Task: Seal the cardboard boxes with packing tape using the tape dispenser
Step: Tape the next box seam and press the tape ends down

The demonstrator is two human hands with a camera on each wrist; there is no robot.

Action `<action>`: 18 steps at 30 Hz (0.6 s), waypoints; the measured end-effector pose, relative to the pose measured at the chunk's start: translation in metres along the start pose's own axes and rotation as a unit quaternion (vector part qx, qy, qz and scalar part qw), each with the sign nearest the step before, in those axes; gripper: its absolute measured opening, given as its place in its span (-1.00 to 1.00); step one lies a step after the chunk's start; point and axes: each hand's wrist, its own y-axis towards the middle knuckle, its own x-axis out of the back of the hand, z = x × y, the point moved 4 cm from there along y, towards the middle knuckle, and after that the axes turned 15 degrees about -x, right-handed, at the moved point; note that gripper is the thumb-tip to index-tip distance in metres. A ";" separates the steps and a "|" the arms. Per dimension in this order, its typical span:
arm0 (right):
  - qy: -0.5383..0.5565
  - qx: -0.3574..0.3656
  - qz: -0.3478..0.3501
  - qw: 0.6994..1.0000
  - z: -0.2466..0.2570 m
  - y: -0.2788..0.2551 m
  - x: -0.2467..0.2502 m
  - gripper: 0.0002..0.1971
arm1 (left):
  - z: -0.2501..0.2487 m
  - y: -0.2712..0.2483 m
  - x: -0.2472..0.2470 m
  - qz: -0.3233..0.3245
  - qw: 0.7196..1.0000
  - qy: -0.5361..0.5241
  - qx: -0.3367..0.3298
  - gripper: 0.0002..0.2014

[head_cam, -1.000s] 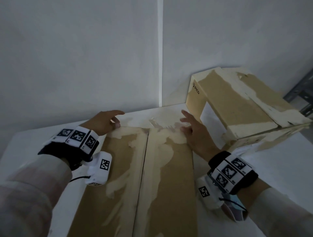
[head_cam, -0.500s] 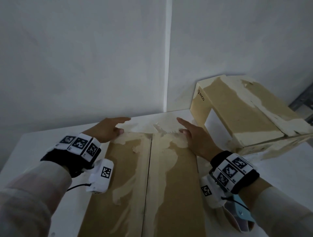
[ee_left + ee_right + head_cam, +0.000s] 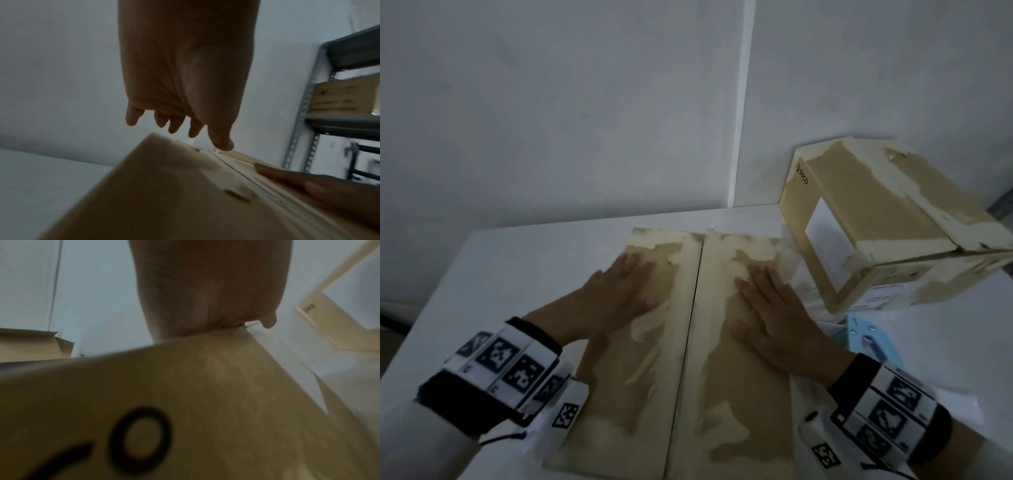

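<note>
Left hand (image 3: 616,298): lies flat, palm down, fingers straight, on the left flap of the near cardboard box (image 3: 661,377); it holds nothing.
Right hand (image 3: 774,315): lies flat, palm down, fingers spread and straight, on the right flap; it holds nothing.
Near cardboard box: directly under both hands, on the white worktop (image 3: 534,260); its two top flaps are folded down and meet in a seam (image 3: 690,325) that runs between the hands. Pale torn patches mark the brown surface.
Second cardboard box (image 3: 876,219): beyond and to the right of the right hand, apart from it, tilted, with "PICO" printed on the side and a white label.
Light blue object (image 3: 866,339): just right of the right hand, on the worktop, partly hidden by the wrist; whether it is the tape dispenser cannot be told.
Wrist bands: each wrist carries a black band with black-and-white square markers.
Metal shelving (image 3: 320,113): in the left wrist view, to the right of the left hand, against the wall.
</note>
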 end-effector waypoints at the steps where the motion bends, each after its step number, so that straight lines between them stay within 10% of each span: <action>1: 0.005 -0.010 -0.014 1.000 0.001 0.000 -0.002 0.08 | -0.005 -0.007 -0.004 0.018 1.000 -0.010 0.015 -0.26; 7: 0.031 -0.030 -0.048 0.998 0.012 0.029 0.000 -0.11 | -0.007 -0.051 -0.029 0.105 0.992 -0.059 0.028 0.46; 11: 0.050 -0.036 -0.050 0.997 0.027 0.053 0.009 -0.48 | -0.015 -0.064 -0.052 0.130 0.991 -0.028 0.007 0.30; 18: 0.045 0.021 0.023 0.999 0.038 0.016 0.004 -0.31 | -0.013 -0.070 -0.076 0.058 0.998 0.008 -0.002 0.08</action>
